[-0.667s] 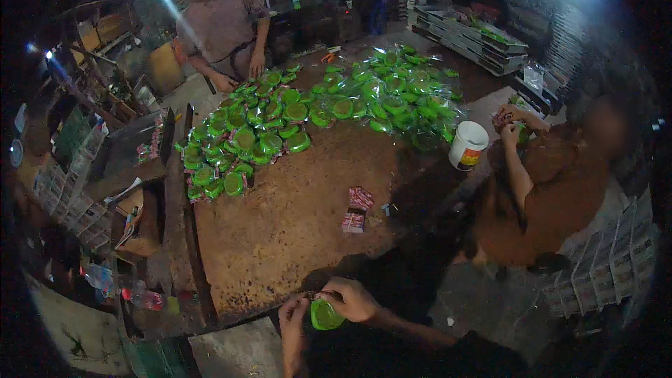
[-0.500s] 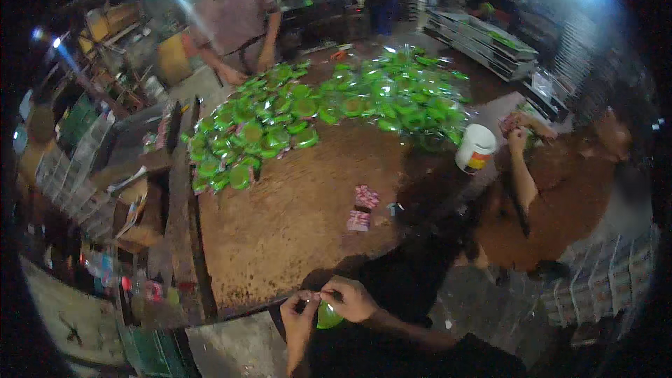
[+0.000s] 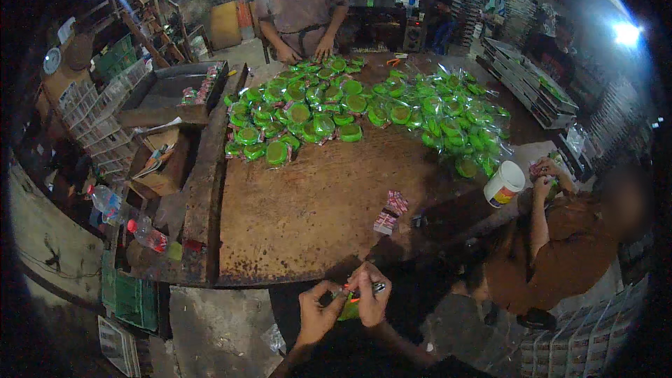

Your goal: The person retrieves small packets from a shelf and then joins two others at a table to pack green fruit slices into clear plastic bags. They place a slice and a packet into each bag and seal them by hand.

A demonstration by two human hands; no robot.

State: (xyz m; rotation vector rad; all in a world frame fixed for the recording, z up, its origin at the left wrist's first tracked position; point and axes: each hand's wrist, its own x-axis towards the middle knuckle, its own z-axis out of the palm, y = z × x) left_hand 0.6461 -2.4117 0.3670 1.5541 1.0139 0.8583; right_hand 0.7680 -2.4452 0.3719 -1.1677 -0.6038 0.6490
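You are facing a wide wooden table [image 3: 294, 189], its near edge running just in front of your hands and a dark plank [image 3: 207, 203] bordering its left side. A person in brown [image 3: 553, 248] is sitting close by the right edge, so that side is leaving your right elbow less room than your left. Another person [image 3: 302, 7] is standing against the far edge. The heap of green packets [image 3: 301, 112] is filling the far half, and brown wood is stretching from its near side to the edge by you. A white bucket [image 3: 505, 183] is standing toward the right edge, between the heap and the person in brown. Two small pink-printed bundles [image 3: 390, 211] are lying right of the middle, near each other and well inside the near edge. Your left hand [image 3: 322, 311] and right hand [image 3: 371, 297] are meeting just off that edge, both pinching the upper part of a green packet [image 3: 348, 311], which is hanging between them. A small silvery piece [image 3: 379, 286] is showing at your right fingers; you cannot tell whether they are gripping it.
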